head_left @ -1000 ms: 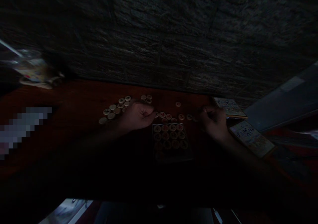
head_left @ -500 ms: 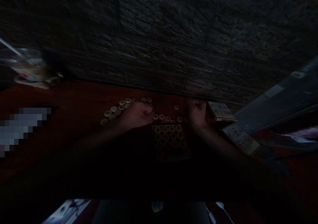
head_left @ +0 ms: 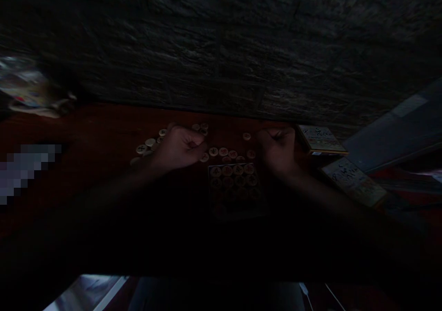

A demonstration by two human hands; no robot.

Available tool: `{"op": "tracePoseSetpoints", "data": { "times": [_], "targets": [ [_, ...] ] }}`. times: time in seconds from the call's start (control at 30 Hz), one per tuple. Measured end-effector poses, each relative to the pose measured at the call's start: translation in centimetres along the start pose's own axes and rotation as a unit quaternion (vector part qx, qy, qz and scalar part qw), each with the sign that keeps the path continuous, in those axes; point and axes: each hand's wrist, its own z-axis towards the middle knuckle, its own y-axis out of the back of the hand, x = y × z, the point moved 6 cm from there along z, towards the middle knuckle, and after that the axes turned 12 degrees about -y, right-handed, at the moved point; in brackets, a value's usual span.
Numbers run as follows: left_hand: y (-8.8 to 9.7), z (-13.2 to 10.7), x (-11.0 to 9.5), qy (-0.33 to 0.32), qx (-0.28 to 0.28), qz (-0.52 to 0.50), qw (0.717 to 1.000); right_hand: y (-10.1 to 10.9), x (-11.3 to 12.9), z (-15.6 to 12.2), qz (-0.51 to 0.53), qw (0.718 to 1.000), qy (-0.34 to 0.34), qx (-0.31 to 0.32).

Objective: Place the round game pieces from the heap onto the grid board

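Observation:
In the head view, my left hand [head_left: 181, 147] is closed in a fist over the table, among round Chinese chess pieces. One piece [head_left: 205, 157] lies at the edge of its thumb side, while several pale pieces [head_left: 150, 142] are partly covered on its left. Curled above the table at the right is my right hand [head_left: 278, 150], also closed. Whatever either fist holds, if anything, is hidden. Between the hands lies a loose row of pieces [head_left: 213, 151], with a single piece [head_left: 246, 136] farther back. Closer to me, a square tray [head_left: 236, 205] carries rows of pieces.
Two printed boxes [head_left: 321, 139] lie right of my right hand. A dark stone wall [head_left: 221, 48] rises behind the wooden table [head_left: 113, 122]. A clear container [head_left: 27, 85] stands at the far left, near a pixelated patch. The front of the table is in deep shadow.
The view has shifted, so the boxes appear farther right and the container farther left. My left hand has moved slightly left, uncovering a piece beside its thumb. Both hands remain closed.

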Motion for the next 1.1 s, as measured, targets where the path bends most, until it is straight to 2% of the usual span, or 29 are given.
{"op": "tracePoseSetpoints", "data": {
  "times": [0.17,0.4,0.67,0.87,1.1],
  "targets": [
    [0.4,0.0,0.1,0.008,-0.007,0.020,1.000,-0.1,-0.2,0.1,0.012,1.000,-0.003,0.006],
    [0.3,0.1,-0.2,-0.015,-0.023,0.021,0.999,-0.2,-0.7,0.3,0.023,0.999,-0.028,0.012],
    [0.5,0.2,-0.2,0.007,-0.017,0.009,1.000,-0.1,-1.0,0.3,0.070,0.996,-0.061,0.008],
    [0.6,-0.1,0.2,0.053,-0.024,0.012,0.998,-0.2,-1.3,0.4,0.105,0.990,-0.092,0.008],
    [1.0,0.0,0.5,0.067,-0.058,-0.008,0.996,0.0,-1.4,0.8,0.143,0.984,-0.110,0.008]
  ]
}}
